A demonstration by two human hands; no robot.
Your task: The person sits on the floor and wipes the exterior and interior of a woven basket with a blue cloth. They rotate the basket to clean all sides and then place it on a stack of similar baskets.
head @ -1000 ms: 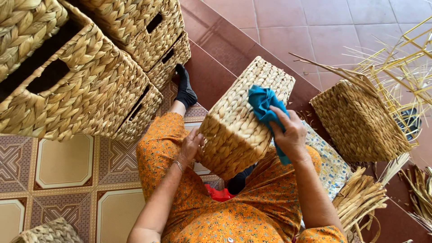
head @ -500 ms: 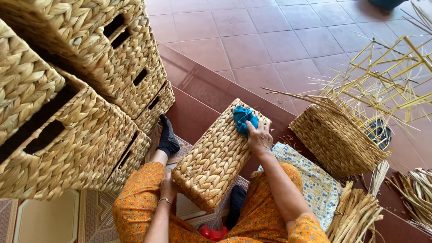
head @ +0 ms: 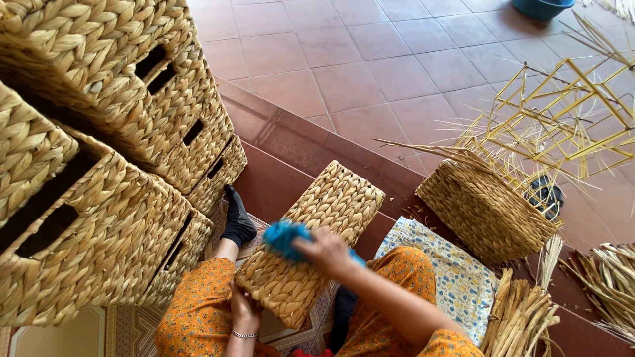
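Wiping looks to be the step in hand. Your right hand [head: 327, 251] lies flat on the upturned face of the woven basket [head: 331, 198], fingers closed down over a bunched blue cloth [head: 283, 237] and pressing it into the weave near the basket's left edge. The cloth is blurred, so I judge it is mid-stroke. Your left hand [head: 243, 311], with a thin bracelet [head: 243, 335] at the wrist, is cupped against the basket's near corner. Its fingers are hidden behind the weave, so I cannot tell how tightly they close.

The basket rests tilted across your lap, its near end on your orange trousers [head: 198, 317] and its far end pointing toward the red step [head: 297, 145]. Your foot in a black sock [head: 237, 218] pokes out just beside its left edge.

Finished baskets with slot handles are stacked [head: 99, 165] along the left side of the floor, close to your knee. On the right side stands an unfinished basket [head: 486, 211], loose yellow strands bristling from its top. A patterned cushion [head: 450, 277] lies between it and your leg, and a bundle of dried reeds [head: 522, 317] lies at the near right. A blue basin [head: 542, 8] sits at the far edge of the tiled floor [head: 370, 59].

As I judge it, the far half of the face has yet to meet the cloth. Reaching it calls for firm bracing from below, so the basket does not slide off your lap.
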